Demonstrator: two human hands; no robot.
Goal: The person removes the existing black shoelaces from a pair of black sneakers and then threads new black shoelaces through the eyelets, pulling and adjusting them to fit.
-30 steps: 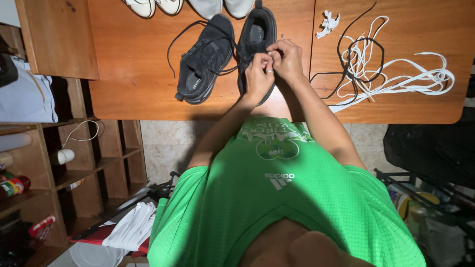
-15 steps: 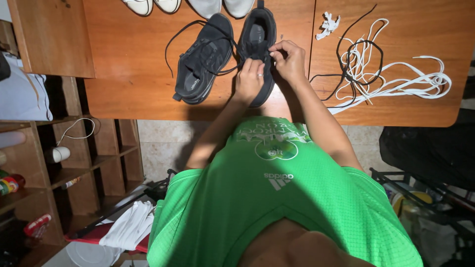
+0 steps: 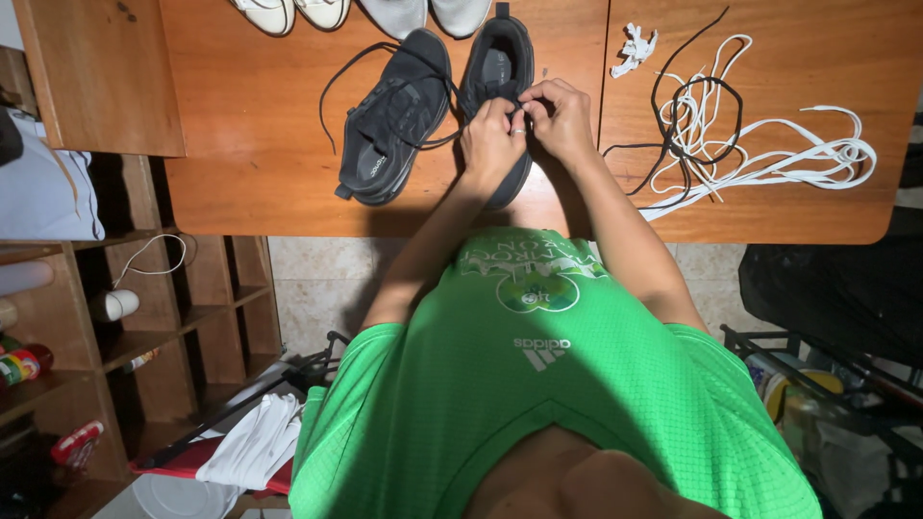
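The dark shoe (image 3: pixel 500 67) lies on the wooden worktop (image 3: pixel 269 163), its opening facing up, its near half hidden under the two hands. The left hand (image 3: pixel 490 144) and the right hand (image 3: pixel 562 120) meet over its middle, fingertips pinched together on a thin black lace (image 3: pixel 524 101); each grip is closed on that lace, knuckles nearly touching. A ring shows on one finger of the left hand.

Just to the left lies the second dark shoe (image 3: pixel 394 120), tilted at an angle, with its own black lace (image 3: pixel 332 91) looping loose over the wood. Beyond both, at the far edge, the toes of two white shoes (image 3: pixel 293 12) and two pale grey shoes (image 3: pixel 428 13) poke into view.

To the right of the hands, past a seam in the worktop, a tangle of white laces (image 3: pixel 769 159) sprawls with a black cord (image 3: pixel 707 96) coiled through it, and a small white knotted bundle (image 3: pixel 635 46) sits near the far edge.

Below and to the left stands a wooden shelf unit (image 3: pixel 207 288) of open cubbies: one holds a white roll (image 3: pixel 115 305) with a trailing thread, others hold small bottles and packets too dim to make out. On the floor beside it lies folded white cloth (image 3: pixel 255 442) over something red.
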